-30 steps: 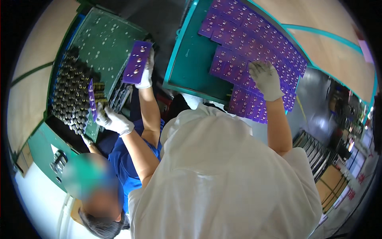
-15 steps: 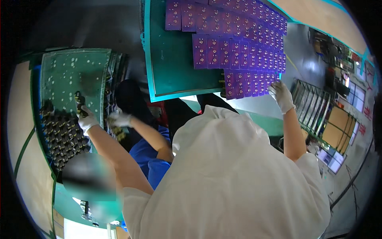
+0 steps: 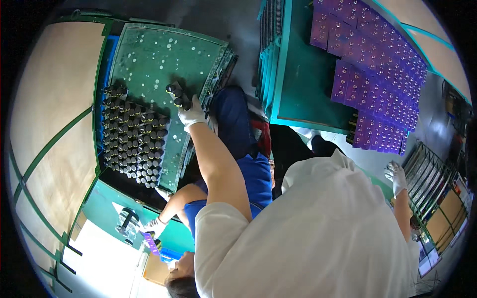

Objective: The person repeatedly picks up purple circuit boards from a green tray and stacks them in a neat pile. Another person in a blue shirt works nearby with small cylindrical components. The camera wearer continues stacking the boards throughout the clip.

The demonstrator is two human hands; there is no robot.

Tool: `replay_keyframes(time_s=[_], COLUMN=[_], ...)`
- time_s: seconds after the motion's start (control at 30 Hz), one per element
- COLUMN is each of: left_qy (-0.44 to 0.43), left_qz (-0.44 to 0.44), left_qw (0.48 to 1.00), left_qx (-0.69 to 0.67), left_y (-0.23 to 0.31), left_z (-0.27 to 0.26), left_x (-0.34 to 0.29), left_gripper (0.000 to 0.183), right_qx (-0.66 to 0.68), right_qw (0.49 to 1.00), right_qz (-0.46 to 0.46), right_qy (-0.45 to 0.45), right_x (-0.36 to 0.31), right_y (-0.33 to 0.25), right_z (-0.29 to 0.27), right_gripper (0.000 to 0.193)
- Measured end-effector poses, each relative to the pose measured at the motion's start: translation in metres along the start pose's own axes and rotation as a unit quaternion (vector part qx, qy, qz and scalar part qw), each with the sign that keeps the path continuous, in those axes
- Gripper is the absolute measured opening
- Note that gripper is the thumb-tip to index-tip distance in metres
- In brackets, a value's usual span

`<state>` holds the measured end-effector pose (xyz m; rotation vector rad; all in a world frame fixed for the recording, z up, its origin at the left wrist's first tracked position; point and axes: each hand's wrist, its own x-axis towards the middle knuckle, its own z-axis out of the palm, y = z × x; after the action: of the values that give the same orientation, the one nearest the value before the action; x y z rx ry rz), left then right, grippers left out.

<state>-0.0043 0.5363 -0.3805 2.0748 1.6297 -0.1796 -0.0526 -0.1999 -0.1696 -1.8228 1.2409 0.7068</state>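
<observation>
My left hand (image 3: pixel 193 114), in a white glove, is closed on the near end of a short row of black cylindrical parts (image 3: pixel 178 95) with yellow marks. It is over the dark green board (image 3: pixel 149 54) at the left. Beside it, on the same board, several black cylinders (image 3: pixel 134 136) stand in close rows. My right hand (image 3: pixel 396 178), also gloved, hangs off at the right with its fingers loosely apart and nothing visible in them. It is below the overlapping purple cards (image 3: pixel 370 79) with small round metal spots, which lie on a green tray (image 3: pixel 305 84).
Between the two surfaces sits a co-worker in blue (image 3: pixel 256 174); their gloved hand (image 3: pixel 156 226) holds a purple card (image 3: pixel 150 242) with dark parts. Dark pieces (image 3: pixel 352 130) sit at the tray's near edge. A wire rack (image 3: pixel 430 174) stands at the right.
The view has swung left, bringing the dark green board further in. My right hand has come away from the purple cards' edge. My left hand still holds the black cylinders.
</observation>
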Motion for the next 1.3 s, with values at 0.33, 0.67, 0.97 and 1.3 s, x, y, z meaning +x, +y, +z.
replay_keyframes(time_s=[0.33,0.67,0.97,1.3], left_qy=[0.097,-0.244,-0.606,-0.639], left_qz=[0.026,0.213,-0.185,-0.165], left_qw=[0.803,0.811,0.583,0.541], left_qx=[-0.587,-0.487,-0.508,-0.521], left_y=[0.037,0.043,0.034,0.071], left_z=[0.053,0.111,0.182,0.185], left_x=[-0.112,-0.372,-0.466,-0.504], left_gripper=[0.03,0.018,0.057,0.05], right_qx=[-0.115,-0.14,0.434,0.678], right_qw=[0.988,0.977,0.836,0.579], right_qz=[-0.076,-0.105,0.05,0.141], right_qy=[-0.072,-0.118,-0.331,-0.431], right_x=[0.008,0.09,0.145,0.124], right_y=[0.016,0.108,0.097,0.055], right_z=[0.038,0.004,0.037,0.042], right_gripper=[0.042,0.047,0.051,0.069])
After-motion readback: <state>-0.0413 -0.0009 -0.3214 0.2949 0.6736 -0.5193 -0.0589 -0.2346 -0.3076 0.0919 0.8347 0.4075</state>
